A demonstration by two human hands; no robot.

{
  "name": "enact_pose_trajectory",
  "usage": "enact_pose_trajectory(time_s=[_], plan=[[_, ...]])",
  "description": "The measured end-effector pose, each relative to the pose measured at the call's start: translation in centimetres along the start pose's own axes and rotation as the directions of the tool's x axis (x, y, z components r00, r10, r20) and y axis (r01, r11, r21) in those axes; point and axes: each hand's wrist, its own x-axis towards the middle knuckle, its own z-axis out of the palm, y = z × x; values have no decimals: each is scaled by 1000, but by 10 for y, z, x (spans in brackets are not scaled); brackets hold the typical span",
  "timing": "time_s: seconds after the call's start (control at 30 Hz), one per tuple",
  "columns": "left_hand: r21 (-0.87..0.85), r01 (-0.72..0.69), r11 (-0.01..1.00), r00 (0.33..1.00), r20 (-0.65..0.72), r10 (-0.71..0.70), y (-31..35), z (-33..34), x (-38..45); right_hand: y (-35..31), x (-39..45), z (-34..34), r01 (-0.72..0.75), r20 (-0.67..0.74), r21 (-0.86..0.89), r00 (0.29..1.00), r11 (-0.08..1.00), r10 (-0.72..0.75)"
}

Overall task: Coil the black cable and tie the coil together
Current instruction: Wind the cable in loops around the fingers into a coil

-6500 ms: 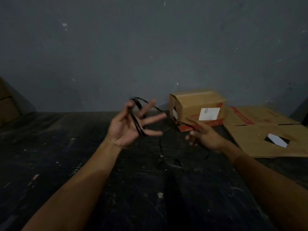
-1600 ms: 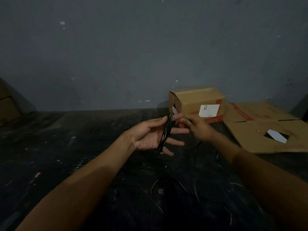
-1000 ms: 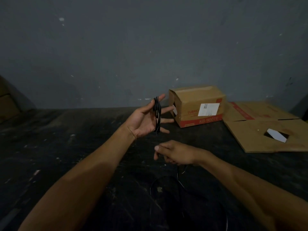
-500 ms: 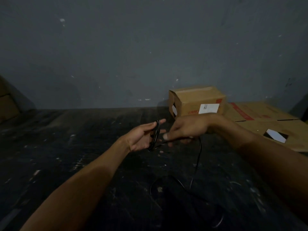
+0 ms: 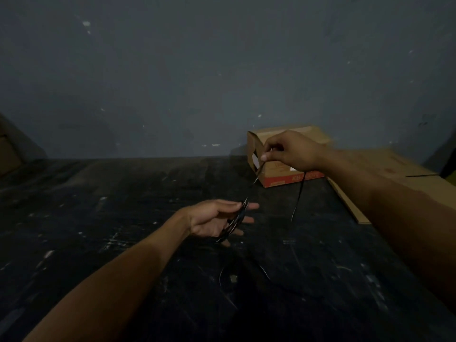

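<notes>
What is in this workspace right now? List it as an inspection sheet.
Surface: dark scuffed floor.
Job's things: black cable, loops gathered in the left hand.
Clutter: cardboard box; flattened cardboard.
Grips: left hand holds the coil; right hand pinches a raised strand.
Cables: loose cable tail hangs below the right hand; more lies on the floor.
Surroundings: grey wall.

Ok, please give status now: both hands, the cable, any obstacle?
Left hand holds coil. Right hand pinches black cable, raised. Loose tail on floor. Cardboard box behind, clear.
</notes>
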Motion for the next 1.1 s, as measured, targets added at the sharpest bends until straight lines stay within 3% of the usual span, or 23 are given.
enact_pose_trajectory(time_s=[0.2,0.33,0.43,0.5,0.6,0.73,0.87,1.1], plan=[[-137,-97,986,986,122,114,1,7,-4,36,1,19,-67,-91,51,993,996,72],[-261,-166,951,941,245,232,6,15,-7,53,-10,46,-136,-72,221,985,966,155],[-310,-236,921,884,325,336,16,23,-7,55,-27,76,-201,-9,489,972,849,236],[-364,-278,889,850,338,405,24,27,-8,52,-36,100,-233,77,676,966,699,248],[-427,-337,839,816,311,486,33,25,-10,35,-46,132,-256,138,770,961,585,239],[-451,-372,811,834,222,506,37,20,-13,7,-51,149,-214,108,733,974,645,199],[-484,-427,764,847,82,525,37,11,-13,-13,-56,155,-275,207,733,961,622,181],[-467,-528,710,835,-132,534,33,-6,-11,-44,-63,151,-257,278,655,956,710,89]])
